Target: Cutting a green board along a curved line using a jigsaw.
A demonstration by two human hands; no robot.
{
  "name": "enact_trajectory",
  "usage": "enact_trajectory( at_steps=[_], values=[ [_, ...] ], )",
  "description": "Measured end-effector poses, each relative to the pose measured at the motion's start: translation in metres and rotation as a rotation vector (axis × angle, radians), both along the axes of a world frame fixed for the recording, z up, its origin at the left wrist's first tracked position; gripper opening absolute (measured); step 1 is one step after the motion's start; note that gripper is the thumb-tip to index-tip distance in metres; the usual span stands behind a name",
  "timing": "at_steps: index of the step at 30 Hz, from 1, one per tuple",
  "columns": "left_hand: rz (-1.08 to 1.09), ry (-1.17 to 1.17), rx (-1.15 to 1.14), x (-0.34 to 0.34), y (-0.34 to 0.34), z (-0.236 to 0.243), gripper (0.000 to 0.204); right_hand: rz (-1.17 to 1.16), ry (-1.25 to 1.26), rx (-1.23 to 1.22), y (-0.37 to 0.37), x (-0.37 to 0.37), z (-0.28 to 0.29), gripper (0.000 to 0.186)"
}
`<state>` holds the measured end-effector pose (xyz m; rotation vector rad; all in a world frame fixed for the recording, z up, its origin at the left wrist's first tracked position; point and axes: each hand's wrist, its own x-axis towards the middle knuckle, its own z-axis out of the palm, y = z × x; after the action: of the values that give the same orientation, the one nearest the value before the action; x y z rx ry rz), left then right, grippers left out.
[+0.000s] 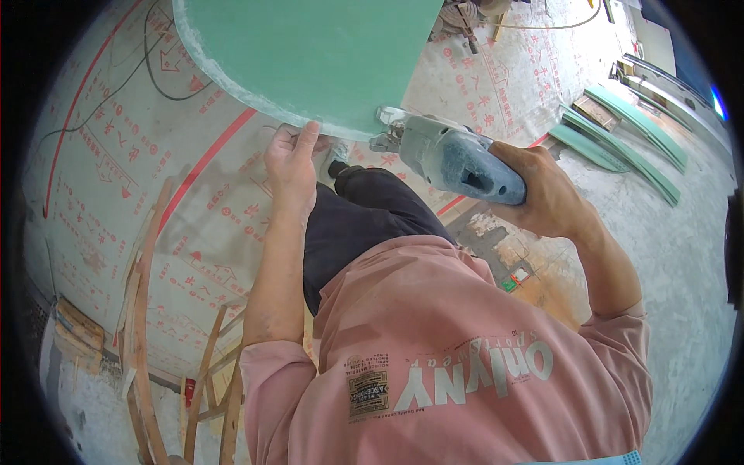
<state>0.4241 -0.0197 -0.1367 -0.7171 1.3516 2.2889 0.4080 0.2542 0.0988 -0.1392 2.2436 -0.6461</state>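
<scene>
Up front, green board (310, 58) is being pinched by left hand (291, 159) at its curved near edge, presumably for steadying. Power tool (465, 159) is being gripped by right hand (546, 186), metal foot (394, 117) held at board's near-right corner, likely for guidance.

Bright, soft light washes the floor (659, 263) pale toward the right, and a small blue-white glare marks the right rim. The tool (461, 159) looks fairly sharp; fisheye distortion bends edges near the black, softly fading border.
</scene>
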Motion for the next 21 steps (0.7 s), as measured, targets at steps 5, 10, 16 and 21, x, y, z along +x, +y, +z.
enact_trajectory(
  at_steps=[5, 10, 16, 21],
  values=[
    [-0.006, 0.020, -0.007, 0.0004, -0.0011, -0.0005, 0.024, -0.009, -0.042, 0.038, -0.0030, -0.0013, 0.0022, 0.037],
    [-0.021, 0.016, -0.016, 0.0003, -0.0027, -0.0005, 0.026, -0.016, -0.019, 0.016, -0.0047, -0.0015, 0.0008, 0.035],
    [-0.015, 0.036, 0.007, 0.0021, -0.0041, -0.0058, 0.027, 0.004, 0.014, -0.008, -0.0050, -0.0026, 0.0000, 0.032],
    [-0.020, 0.023, -0.012, 0.0019, -0.0024, -0.0020, 0.027, 0.001, -0.021, -0.016, -0.0064, -0.0044, 0.0000, 0.030]
  ],
)
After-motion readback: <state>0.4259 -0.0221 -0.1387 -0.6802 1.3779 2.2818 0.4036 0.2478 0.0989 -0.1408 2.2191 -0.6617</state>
